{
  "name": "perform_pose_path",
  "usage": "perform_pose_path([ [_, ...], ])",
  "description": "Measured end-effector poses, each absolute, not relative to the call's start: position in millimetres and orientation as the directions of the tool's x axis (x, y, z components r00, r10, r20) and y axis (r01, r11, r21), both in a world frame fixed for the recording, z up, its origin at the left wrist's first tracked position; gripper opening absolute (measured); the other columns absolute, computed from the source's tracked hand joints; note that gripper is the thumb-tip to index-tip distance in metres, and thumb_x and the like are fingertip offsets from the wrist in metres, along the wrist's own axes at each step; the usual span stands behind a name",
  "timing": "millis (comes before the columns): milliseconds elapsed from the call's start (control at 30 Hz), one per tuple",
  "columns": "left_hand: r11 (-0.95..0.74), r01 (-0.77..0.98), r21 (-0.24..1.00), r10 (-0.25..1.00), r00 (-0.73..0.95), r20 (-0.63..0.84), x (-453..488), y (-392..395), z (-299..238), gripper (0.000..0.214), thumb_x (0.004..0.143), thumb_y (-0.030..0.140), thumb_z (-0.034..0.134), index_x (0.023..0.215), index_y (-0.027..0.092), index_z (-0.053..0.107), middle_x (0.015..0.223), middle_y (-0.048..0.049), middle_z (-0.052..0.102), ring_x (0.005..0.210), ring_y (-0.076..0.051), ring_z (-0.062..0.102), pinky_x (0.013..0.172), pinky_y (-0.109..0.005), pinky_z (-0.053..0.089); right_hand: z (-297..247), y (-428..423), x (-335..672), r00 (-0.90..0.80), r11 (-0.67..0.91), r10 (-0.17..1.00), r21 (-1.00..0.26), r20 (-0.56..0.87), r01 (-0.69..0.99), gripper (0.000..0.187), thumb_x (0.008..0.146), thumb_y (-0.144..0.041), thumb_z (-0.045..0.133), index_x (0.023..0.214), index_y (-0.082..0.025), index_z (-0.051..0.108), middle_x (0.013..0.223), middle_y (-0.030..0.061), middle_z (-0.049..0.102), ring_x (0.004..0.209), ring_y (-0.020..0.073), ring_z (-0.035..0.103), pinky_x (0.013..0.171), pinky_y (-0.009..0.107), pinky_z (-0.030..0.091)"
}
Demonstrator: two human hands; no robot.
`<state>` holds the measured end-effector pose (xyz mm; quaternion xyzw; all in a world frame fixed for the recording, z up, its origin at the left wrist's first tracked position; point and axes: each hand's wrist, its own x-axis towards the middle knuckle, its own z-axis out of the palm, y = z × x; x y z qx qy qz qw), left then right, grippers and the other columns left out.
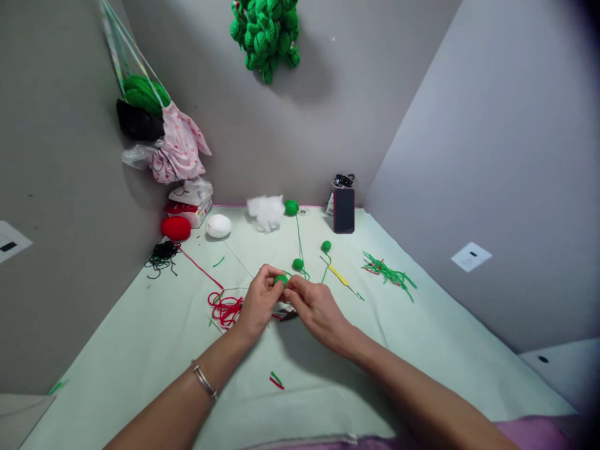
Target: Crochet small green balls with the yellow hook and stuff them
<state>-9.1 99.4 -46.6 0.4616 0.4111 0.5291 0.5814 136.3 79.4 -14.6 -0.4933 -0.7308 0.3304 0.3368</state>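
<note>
In the middle of the table, my left hand [257, 302] and my right hand [319, 309] meet around a small green crocheted ball [280, 279]. The left fingers are wrapped about it from the side, while the right thumb and fingertips pinch at its right edge. What exactly the right fingertips grip is hidden. Beneath the hands lies a dark object [288, 316], mostly covered. Just behind them rests another small green ball [298, 264] with yarn trailing from it. A yellow-handled crochet hook [338, 275] lies to the right, beside a green ball [326, 246].
Tangled red yarn [225, 311] lies left of my hands. Farther back are a red yarn ball [176, 228], white yarn ball [219, 226], fluffy stuffing [266, 212] and an upright phone [344, 211]. Green yarn scraps [388, 273] lie right; green crocheted pieces [267, 37] hang on the wall.
</note>
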Motion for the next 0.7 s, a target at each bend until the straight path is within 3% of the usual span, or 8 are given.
perform_pose_path([
  [167,-0.051,-0.242,0.969,0.995,0.065,0.069,-10,102,-48,0.026,0.078,0.029,0.075,0.094,0.021,0.057,0.064,0.0068,0.064,0.06,-0.012,0.06,0.062,-0.024,0.047,-19,76,130,-0.27,0.281,0.948,-0.838,0.168,0.467,0.019,0.092,-0.025,0.052,0.074,-0.023,0.047,0.061,-0.0045,0.044,0.056,0.0139,0.036,0.059,0.028,0.026],
  [400,-0.118,-0.286,0.951,0.987,0.074,0.144,-13,93,-42,0.031,0.084,0.039,0.076,0.099,0.022,0.055,0.085,-0.0003,0.074,0.081,-0.017,0.071,0.084,-0.033,0.056,-21,92,140,-0.264,0.164,0.961,-0.935,0.08,0.315,0.031,0.094,-0.049,0.054,0.077,-0.022,0.054,0.067,-0.0022,0.051,0.059,0.0139,0.045,0.054,0.025,0.04],
  [567,-0.119,-0.29,0.95,0.983,0.099,0.153,-12,89,-40,0.037,0.084,0.041,0.079,0.107,0.02,0.06,0.093,-0.0029,0.075,0.09,-0.019,0.073,0.092,-0.036,0.056,-21,96,144,-0.251,0.13,0.966,-0.949,0.055,0.289,0.03,0.093,-0.049,0.054,0.079,-0.022,0.056,0.072,0.0005,0.057,0.064,0.0158,0.053,0.054,0.026,0.047],
  [700,-0.113,-0.286,0.952,0.988,0.069,0.138,-12,89,-42,0.034,0.083,0.041,0.079,0.102,0.021,0.06,0.085,0.0,0.072,0.084,-0.018,0.071,0.086,-0.035,0.056,-18,92,144,-0.275,0.188,0.957,-0.922,0.095,0.338,0.029,0.097,-0.042,0.049,0.078,-0.021,0.056,0.069,-0.001,0.052,0.064,0.0154,0.049,0.057,0.026,0.043],
])
